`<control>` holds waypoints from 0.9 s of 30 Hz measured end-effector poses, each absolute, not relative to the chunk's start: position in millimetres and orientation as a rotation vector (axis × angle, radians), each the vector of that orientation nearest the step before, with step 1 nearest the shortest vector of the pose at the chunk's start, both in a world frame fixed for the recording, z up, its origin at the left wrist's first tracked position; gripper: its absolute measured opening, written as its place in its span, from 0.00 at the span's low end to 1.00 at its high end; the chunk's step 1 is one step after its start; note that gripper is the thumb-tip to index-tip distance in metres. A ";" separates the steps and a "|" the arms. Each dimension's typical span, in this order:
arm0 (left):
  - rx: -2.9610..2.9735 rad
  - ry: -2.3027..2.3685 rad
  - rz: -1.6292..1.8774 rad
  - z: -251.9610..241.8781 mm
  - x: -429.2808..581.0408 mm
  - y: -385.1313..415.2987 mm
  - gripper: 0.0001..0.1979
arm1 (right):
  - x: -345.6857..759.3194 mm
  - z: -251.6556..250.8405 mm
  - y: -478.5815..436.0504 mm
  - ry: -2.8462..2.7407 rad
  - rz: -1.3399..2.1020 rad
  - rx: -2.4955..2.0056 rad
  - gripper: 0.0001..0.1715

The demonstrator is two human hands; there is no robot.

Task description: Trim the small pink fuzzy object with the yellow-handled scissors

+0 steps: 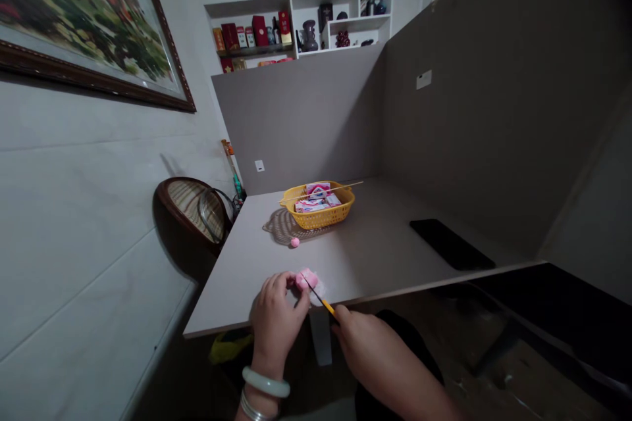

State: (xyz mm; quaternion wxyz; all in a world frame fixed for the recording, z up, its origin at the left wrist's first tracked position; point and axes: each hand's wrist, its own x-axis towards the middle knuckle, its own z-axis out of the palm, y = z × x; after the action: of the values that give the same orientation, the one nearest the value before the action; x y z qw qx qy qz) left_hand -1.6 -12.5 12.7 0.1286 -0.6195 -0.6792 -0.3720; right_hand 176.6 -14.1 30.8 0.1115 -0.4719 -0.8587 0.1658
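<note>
My left hand point(276, 309) rests at the table's front edge, its fingers pressed against a soft lump of pink clay point(307, 279). My right hand point(378, 358) pinches a thin tool with a yellow handle and dark tip point(320, 301), and the tip touches the pink lump. A small pink ball point(295, 242) lies farther along the grey table point(375, 256), apart from both hands. A pale bangle and a silver bangle circle my left wrist.
A yellow plastic basket point(340, 214) holds pink-and-white packets, with a wooden skewer point(320, 192) across it. A black phone point(451, 243) lies at the right. Grey partitions stand behind and right of the table. A woven round object point(195, 210) stands beyond the left edge.
</note>
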 end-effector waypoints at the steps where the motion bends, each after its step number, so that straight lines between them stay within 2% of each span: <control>1: -1.800 -1.972 -1.082 12.9 -1.1 -12.8 0.07 | 180.1 28.3 -16.5 -2.520 0.492 -1.387 0.14; 16: -1.787 -1.967 -1.082 12.4 1.5 -12.6 0.06 | 179.5 26.1 -18.2 -2.530 0.490 -1.433 0.15; 22: -1.781 -1.983 -1.085 9.5 -1.2 -10.9 0.07 | 163.2 42.3 -7.4 -2.549 0.475 -1.478 0.14; 27: -1.778 -1.989 -1.071 10.5 -0.4 -11.9 0.07 | 176.4 30.4 -15.3 -2.536 0.451 -1.424 0.14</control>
State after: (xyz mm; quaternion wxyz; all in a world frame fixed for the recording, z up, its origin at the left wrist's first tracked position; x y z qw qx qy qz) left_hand -0.4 -11.9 10.5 0.1331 -0.6129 -0.6857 -0.3694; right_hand 176.4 -15.3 30.4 0.0990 -0.4813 -0.8575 0.1525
